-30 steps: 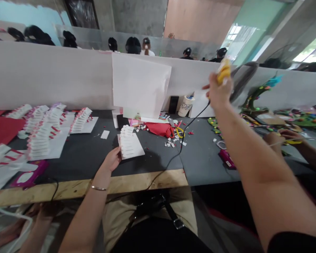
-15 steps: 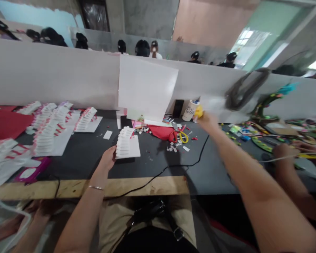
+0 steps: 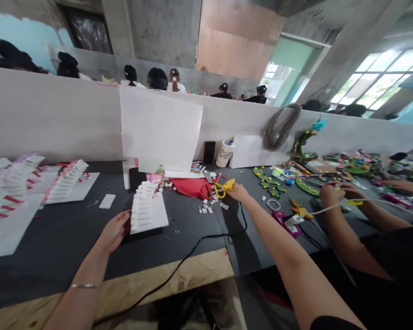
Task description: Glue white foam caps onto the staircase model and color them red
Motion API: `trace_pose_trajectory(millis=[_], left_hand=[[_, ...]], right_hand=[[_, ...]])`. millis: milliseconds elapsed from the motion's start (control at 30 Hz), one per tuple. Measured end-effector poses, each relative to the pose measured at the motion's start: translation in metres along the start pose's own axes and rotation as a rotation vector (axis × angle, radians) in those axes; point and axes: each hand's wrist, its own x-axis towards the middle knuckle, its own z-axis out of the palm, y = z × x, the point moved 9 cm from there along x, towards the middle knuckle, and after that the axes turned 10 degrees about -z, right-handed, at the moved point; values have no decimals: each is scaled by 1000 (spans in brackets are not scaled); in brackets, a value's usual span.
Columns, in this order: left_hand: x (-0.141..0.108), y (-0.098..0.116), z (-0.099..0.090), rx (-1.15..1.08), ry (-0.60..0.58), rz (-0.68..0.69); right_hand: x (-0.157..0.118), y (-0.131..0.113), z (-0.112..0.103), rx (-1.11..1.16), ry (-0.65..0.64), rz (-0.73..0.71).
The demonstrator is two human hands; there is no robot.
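My left hand (image 3: 116, 230) grips the left edge of a white board piece (image 3: 160, 213), tilted over the dark table. A curved row of white ribbed pieces (image 3: 142, 211) stands on it, with a little red at the top. My right hand (image 3: 239, 191) is closed round a yellow glue gun (image 3: 229, 184), whose black cord (image 3: 206, 237) trails across the table. The glue gun is beside the scissors (image 3: 220, 191) with yellow handles. A red-handled tool (image 3: 206, 190) lies by a red sheet (image 3: 187, 186) and scattered white bits (image 3: 205, 209).
Similar white ribbed pieces (image 3: 64, 182) on boards stand at the left. At the back are a white cup (image 3: 225, 154), a dark phone-like block (image 3: 209, 152) and a large white panel (image 3: 161, 130). On the right, a co-worker's hands (image 3: 333, 195) work near green decorated pieces (image 3: 270, 182).
My right hand has brought the yellow glue gun down from beside the cup to near the scissors. The view has swung right; my left hand still holds the white piece.
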Motion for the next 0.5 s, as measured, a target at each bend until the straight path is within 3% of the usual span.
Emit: trace_pose_trajectory(millis=[133, 300, 500], left_hand=[[0, -1, 0, -26, -21, -26], [4, -2, 2, -53, -94, -46], [7, -8, 0, -97, -157, -85]], right_hand=[[14, 12, -11, -57, -56, 33], [56, -6, -28, -50, -60, 39], [91, -36, -4, 45, -168, 84]])
